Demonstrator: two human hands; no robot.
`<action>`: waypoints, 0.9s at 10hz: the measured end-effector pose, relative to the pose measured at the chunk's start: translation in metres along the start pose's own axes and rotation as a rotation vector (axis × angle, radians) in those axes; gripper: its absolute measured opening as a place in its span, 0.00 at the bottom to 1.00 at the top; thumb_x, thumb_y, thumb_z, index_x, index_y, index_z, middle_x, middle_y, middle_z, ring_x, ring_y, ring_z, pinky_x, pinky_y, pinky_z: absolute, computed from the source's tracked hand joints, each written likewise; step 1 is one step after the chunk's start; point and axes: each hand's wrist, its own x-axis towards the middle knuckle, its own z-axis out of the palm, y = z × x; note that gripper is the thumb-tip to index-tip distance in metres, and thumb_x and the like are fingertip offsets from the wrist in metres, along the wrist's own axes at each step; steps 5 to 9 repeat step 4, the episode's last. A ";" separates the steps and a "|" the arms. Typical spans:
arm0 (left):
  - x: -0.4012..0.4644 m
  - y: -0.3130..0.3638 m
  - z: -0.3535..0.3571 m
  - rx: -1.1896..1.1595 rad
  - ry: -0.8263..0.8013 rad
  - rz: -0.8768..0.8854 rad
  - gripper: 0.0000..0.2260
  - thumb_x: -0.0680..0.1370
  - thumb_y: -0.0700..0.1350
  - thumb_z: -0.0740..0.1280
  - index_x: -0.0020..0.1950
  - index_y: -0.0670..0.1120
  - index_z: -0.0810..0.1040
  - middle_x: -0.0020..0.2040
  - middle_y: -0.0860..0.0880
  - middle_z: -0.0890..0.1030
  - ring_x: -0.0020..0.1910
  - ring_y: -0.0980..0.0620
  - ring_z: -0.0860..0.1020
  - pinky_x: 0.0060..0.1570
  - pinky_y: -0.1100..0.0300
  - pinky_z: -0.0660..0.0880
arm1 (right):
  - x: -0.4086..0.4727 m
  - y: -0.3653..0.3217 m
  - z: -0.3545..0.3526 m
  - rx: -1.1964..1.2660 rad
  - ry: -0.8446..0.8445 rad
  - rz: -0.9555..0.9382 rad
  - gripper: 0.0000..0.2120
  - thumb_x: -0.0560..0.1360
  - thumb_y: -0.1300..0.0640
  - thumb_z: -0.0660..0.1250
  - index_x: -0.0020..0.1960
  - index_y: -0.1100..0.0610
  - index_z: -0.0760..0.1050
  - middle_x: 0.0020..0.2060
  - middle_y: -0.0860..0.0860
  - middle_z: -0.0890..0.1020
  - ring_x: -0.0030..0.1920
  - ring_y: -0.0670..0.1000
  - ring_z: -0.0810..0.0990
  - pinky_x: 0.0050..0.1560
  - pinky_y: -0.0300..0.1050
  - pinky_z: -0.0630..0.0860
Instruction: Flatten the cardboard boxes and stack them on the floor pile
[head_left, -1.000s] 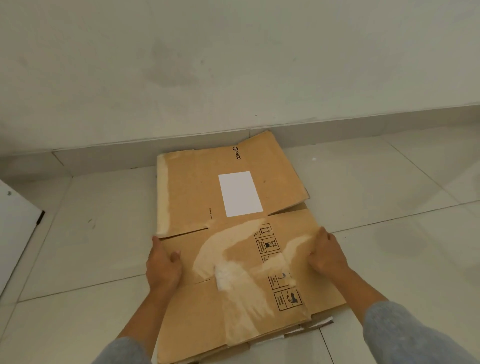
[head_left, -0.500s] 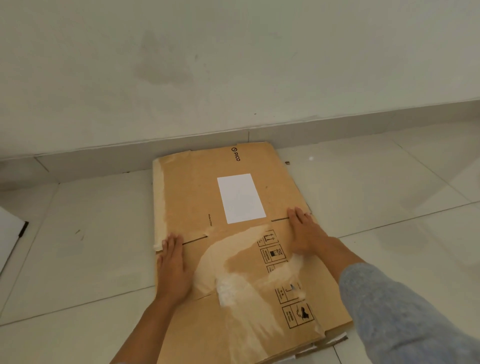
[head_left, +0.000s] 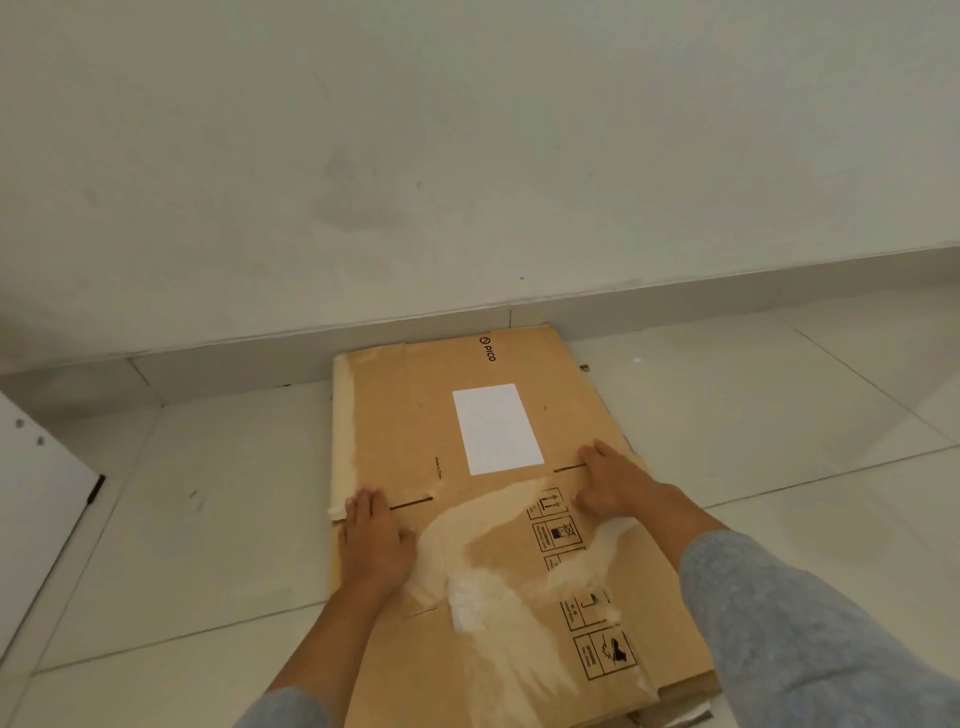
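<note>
Currently lying flat against skirting board (head_left: 415, 332): flattened box (head_left: 493, 493), topping floor pile (head_left: 691, 693). Pressing down: left hand (head_left: 374, 540), fingers straight; right hand (head_left: 613, 483), fingers loosely curled, grasping nothing. Risking far flaps springing up on release.

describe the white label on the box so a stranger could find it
Start at the pale wall's skirting; the flattened brown cardboard box lies on the tiled floor against it. On its far half, beyond the right hand, sits a blank white rectangular label, the only clean-edged white patch, unlike the ragged torn areas nearer.
</note>
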 end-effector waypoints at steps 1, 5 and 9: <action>-0.001 0.010 -0.011 0.016 0.036 -0.014 0.27 0.76 0.43 0.61 0.72 0.38 0.55 0.75 0.40 0.58 0.74 0.40 0.55 0.73 0.48 0.56 | -0.005 -0.006 -0.009 0.025 0.019 -0.021 0.32 0.76 0.56 0.62 0.76 0.58 0.51 0.77 0.52 0.47 0.76 0.55 0.52 0.73 0.53 0.58; -0.060 0.102 -0.123 -0.179 0.074 -0.040 0.18 0.77 0.41 0.61 0.66 0.39 0.68 0.67 0.40 0.70 0.63 0.42 0.72 0.60 0.54 0.70 | -0.088 -0.062 -0.129 0.038 0.296 -0.146 0.17 0.78 0.59 0.58 0.66 0.61 0.68 0.63 0.56 0.72 0.61 0.57 0.73 0.59 0.51 0.73; -0.060 0.102 -0.123 -0.179 0.074 -0.040 0.18 0.77 0.41 0.61 0.66 0.39 0.68 0.67 0.40 0.70 0.63 0.42 0.72 0.60 0.54 0.70 | -0.088 -0.062 -0.129 0.038 0.296 -0.146 0.17 0.78 0.59 0.58 0.66 0.61 0.68 0.63 0.56 0.72 0.61 0.57 0.73 0.59 0.51 0.73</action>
